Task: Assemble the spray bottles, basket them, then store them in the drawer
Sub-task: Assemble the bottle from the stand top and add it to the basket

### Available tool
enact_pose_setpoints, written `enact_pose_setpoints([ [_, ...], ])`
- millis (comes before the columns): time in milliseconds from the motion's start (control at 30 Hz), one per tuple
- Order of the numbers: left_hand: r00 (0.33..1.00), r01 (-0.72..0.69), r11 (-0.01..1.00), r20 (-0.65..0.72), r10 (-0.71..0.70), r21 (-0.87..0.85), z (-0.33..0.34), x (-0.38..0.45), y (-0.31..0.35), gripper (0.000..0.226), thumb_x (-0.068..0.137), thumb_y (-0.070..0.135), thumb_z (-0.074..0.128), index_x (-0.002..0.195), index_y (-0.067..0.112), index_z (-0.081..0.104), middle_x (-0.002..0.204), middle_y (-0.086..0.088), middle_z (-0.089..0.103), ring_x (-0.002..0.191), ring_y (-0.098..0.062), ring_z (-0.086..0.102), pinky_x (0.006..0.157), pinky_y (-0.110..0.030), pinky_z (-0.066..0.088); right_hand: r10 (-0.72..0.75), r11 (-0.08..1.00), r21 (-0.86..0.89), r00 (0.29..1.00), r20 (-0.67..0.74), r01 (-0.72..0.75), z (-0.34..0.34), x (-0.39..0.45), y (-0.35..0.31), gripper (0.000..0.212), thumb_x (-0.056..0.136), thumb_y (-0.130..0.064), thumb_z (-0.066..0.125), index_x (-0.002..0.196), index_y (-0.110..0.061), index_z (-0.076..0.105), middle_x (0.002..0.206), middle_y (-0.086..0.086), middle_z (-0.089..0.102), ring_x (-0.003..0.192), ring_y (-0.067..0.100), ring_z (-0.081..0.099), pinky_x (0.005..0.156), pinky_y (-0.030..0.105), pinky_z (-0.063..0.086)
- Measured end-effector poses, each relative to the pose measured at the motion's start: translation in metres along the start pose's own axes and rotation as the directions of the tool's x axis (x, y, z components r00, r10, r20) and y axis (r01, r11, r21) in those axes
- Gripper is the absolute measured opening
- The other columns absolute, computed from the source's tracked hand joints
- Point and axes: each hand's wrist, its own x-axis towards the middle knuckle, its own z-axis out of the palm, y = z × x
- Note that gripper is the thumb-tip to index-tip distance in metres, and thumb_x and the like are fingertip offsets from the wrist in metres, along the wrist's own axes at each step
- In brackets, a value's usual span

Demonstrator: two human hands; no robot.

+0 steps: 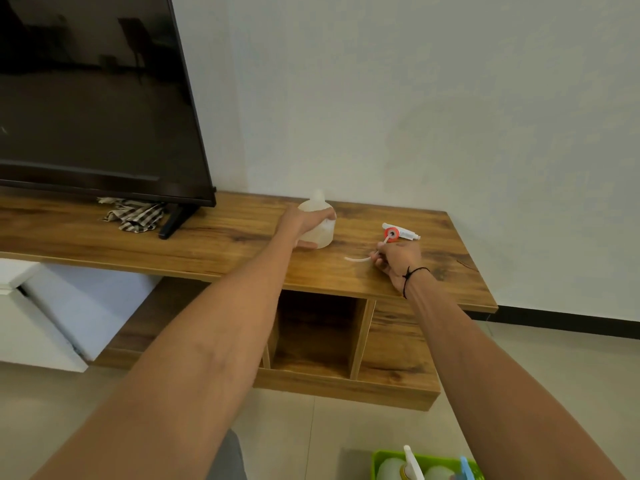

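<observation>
The big black television (93, 98) takes up the left of the wooden surface (221, 233), one foot planted just beside a crumpled checked cloth (133, 214). Neither is near the work, though a wide swing of the left elbow could catch the screen's corner.

Below the surface an open drawer (346, 379) stands out, divided into compartments. The person reaches over it with both arms, so leaning in could knock a knee or hip against it.

At the bottom edge, a green basket (381, 459) on the floor already holds what look like finished bottles. It sits close to the person's feet, and a careless step could tip it.

The translucent bottle (317, 223) stands upright on the surface near the wall. The left hand (304, 225) is wrapped around its body, holding it. It looks light and soft-walled, so a hard squeeze might buckle it, or a slip could send it over.

To its right lies the white and red spray head (398, 233), on its side. The right hand (398, 261) pinches its thin dip tube (360, 258), fingers curled close. Lifting by that tube is the likeliest trouble: it could bend, pull loose from the head, or leave the head swinging and miss the bottle's narrow neck.
</observation>
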Motion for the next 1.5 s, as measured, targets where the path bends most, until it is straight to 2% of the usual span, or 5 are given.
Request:
enact_pose_setpoints([
  [433,0.938,-0.326,0.870,0.009,0.347,0.370,-0.018,-0.075,-0.040,0.110,0.065,0.037,0.096,0.152,0.025,0.028,0.137,-0.003,0.052,0.120,-0.029,0.057,0.091,-0.044,0.059,-0.144,0.989,-0.004,0.988,0.063,0.145,-0.027,-0.040,-0.001,0.011,0.104,-0.002,0.057,0.096,0.003,0.063,0.081,0.015,0.063,0.062,0.014,0.057,0.057,0.020,0.054],
  [600,0.880,-0.468,0.746,0.168,0.445,0.473,-0.032,-0.112,-0.052,0.104,0.066,0.023,0.096,0.147,0.026,0.032,0.130,0.004,0.043,0.114,-0.021,0.051,0.082,-0.033,0.049,-0.309,0.948,-0.074,0.950,0.033,0.311,-0.043,-0.055,-0.025,0.004,0.105,-0.010,0.058,0.104,-0.006,0.059,0.083,0.016,0.069,0.062,0.017,0.064,0.057,0.022,0.056],
  [767,0.860,-0.504,0.636,0.269,0.434,0.585,-0.051,-0.129,-0.078,0.101,0.061,0.026,0.096,0.139,0.037,0.032,0.136,0.006,0.042,0.120,-0.022,0.051,0.088,-0.038,0.058,-0.491,0.853,-0.170,0.869,0.065,0.494,-0.047,-0.075,-0.045,0.005,0.106,-0.013,0.056,0.102,-0.010,0.057,0.079,0.012,0.071,0.062,0.018,0.067,0.061,0.028,0.059],
  [900,0.850,-0.521,0.623,0.288,0.441,0.584,-0.061,-0.133,-0.089,0.099,0.062,0.023,0.096,0.135,0.041,0.031,0.138,0.005,0.041,0.119,-0.020,0.052,0.077,-0.027,0.055,-0.538,0.811,-0.203,0.835,0.112,0.549,-0.040,-0.087,-0.047,0.009,0.106,-0.013,0.055,0.106,-0.005,0.058,0.076,0.012,0.072,0.057,0.014,0.067,0.058,0.025,0.058],
  [1500,0.808,-0.588,0.599,0.354,0.471,0.544,-0.053,-0.136,-0.099,0.098,0.063,0.022,0.097,0.133,0.041,0.030,0.134,0.006,0.042,0.118,-0.019,0.053,0.078,-0.026,0.052,-0.516,0.826,-0.149,0.836,0.185,0.543,-0.017,-0.106,-0.010,0.009,0.101,-0.014,0.065,0.097,-0.006,0.067,0.078,0.008,0.074,0.071,0.019,0.075,0.083,0.042,0.065],
])
